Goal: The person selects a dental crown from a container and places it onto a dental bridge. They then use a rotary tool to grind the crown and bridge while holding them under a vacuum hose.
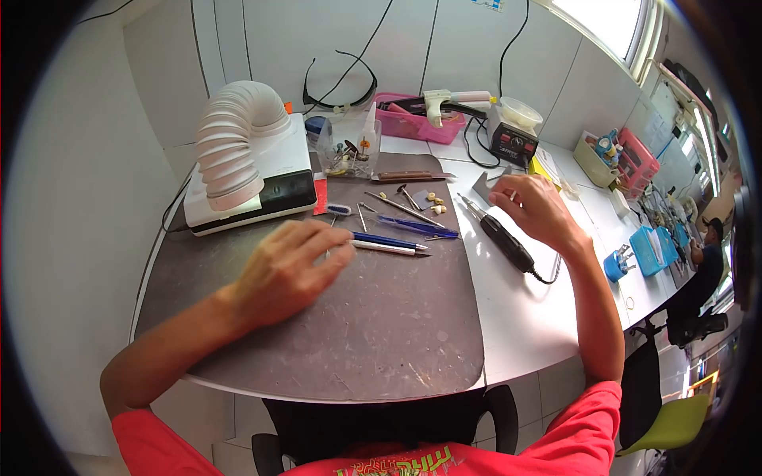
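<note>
My left hand (298,266) is over the grey mat (357,333), fingers bent and drawn together, slightly blurred. A small brush (339,209) with a thin shank is just past its fingertips; whether the shank is in the fingers is hidden. A blue pen (389,240) and a white pen (387,247) lie right beside these fingers. Over the white table, my right hand (540,208) has its fingers curled to the thumb, next to a grey sheet-like piece (482,189). What it pinches is hidden. Below it lies a black rotary handpiece (508,242) with a cord.
A white dust extractor (290,194) with a ribbed hose stands back left. Blue tweezers (417,227), a knife (409,176) and small tooth-like pieces (438,209) lie on the mat. Behind are a clear container (349,151), pink basket (429,127) and control box (512,143). A person (698,270) sits far right.
</note>
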Demonstrator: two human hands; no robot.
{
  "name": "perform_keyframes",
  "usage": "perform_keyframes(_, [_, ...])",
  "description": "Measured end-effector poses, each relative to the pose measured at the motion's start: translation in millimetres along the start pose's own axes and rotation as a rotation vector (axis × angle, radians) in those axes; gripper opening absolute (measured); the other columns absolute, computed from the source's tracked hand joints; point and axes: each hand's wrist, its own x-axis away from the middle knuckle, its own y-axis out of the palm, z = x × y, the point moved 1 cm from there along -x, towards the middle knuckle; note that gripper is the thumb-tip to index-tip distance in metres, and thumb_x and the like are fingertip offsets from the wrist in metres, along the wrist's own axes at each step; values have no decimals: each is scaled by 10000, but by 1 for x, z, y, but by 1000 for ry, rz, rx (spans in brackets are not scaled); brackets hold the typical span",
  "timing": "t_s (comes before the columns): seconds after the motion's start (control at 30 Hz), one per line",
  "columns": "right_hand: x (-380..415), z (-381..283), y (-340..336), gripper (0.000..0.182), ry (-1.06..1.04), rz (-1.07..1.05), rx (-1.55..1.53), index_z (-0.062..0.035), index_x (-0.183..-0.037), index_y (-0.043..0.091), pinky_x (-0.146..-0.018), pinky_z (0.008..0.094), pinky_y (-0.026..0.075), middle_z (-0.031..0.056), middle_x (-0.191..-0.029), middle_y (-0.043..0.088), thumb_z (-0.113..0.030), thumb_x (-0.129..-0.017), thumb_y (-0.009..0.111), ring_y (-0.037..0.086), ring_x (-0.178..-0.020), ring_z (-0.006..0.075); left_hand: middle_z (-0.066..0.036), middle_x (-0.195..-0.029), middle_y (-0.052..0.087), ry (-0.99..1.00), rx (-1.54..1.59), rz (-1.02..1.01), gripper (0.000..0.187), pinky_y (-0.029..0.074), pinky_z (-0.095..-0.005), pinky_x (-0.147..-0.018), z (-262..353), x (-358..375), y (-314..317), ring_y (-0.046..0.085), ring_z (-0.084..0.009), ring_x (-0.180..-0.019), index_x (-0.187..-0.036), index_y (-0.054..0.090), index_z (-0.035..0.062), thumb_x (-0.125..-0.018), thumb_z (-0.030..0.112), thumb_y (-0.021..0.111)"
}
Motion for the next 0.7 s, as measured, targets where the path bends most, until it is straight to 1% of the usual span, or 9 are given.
perform_keyframes(0.07, [11,5,12,306,129,-35,-33,1,-900,708,-718,405,514,160,-818,701,-297,-947,655,683,-759,296,-92,-1077,663,-47,-105,-32,286,543,-373,-814,-21,18,-14,651,-275,-943,-1017,652,45,-751,27,756])
perform_keyframes(0.13, [17,11,25,315,102,-30,-47,-2,-903,709,-733,413,513,162,-853,715,-310,-943,658,686,-765,297,-94,-1099,662,-89,-222,-71,323,540,-380,-831,-38,39,-28,647,-288,-953,-1046,650,47,-748,43,775])
perform_keyframes(0.2, [20,9,30,322,73,-44,-68,1,-933,707,-741,412,516,163,-884,727,-318,-940,663,691,-769,292,-104,-1155,648,-266,-295,-154,472,523,-417,-881,-51,58,-33,624,-320,-1019,-1182,630,64,-747,98,810])
perform_keyframes(0.23, [19,10,32,340,89,-63,-60,1,-985,699,-746,413,517,167,-866,723,-334,-930,676,691,-791,292,-104,-1155,648,-267,-304,-167,472,523,-417,-881,-52,61,-34,624,-320,-1019,-1182,630,64,-747,98,810])
perform_keyframes(0.33, [23,10,32,373,39,-30,-7,-7,-1029,692,-749,417,518,169,-847,715,-359,-906,704,687,-817,296,-147,-1239,612,-387,-472,-202,694,486,-463,-962,-62,70,-31,570,-352,-1135,-1374,554,104,-744,185,832])
perform_keyframes(0.43, [27,5,28,408,51,-48,6,-10,-1066,685,-746,416,519,168,-833,707,-370,-878,731,682,-835,296,-157,-1236,615,-410,-453,-164,718,495,-452,-965,-69,66,-30,581,-366,-1114,-1386,551,122,-731,182,836])
perform_keyframes(0.57, [28,9,33,416,65,-35,6,-7,-1079,697,-739,408,524,175,-833,705,-356,-859,745,682,-791,296,-148,-1249,618,-425,-412,-206,730,512,-438,-958,-80,66,-34,596,-358,-1098,-1402,543,137,-725,135,814])
perform_keyframes(0.63, [27,8,33,411,82,-45,6,-6,-1083,700,-737,404,525,177,-836,706,-348,-859,745,682,-777,295,-128,-1271,619,-400,-421,-187,730,525,-428,-955,-89,65,-36,611,-336,-1088,-1413,532,137,-729,97,783])
perform_keyframes(0.7, [28,9,33,401,79,-48,1,1,-1083,704,-736,403,530,182,-853,713,-330,-862,741,686,-764,292,-118,-1287,620,-443,-425,-217,760,521,-424,-974,-96,65,-40,609,-320,-1121,-1429,511,138,-720,84,780])
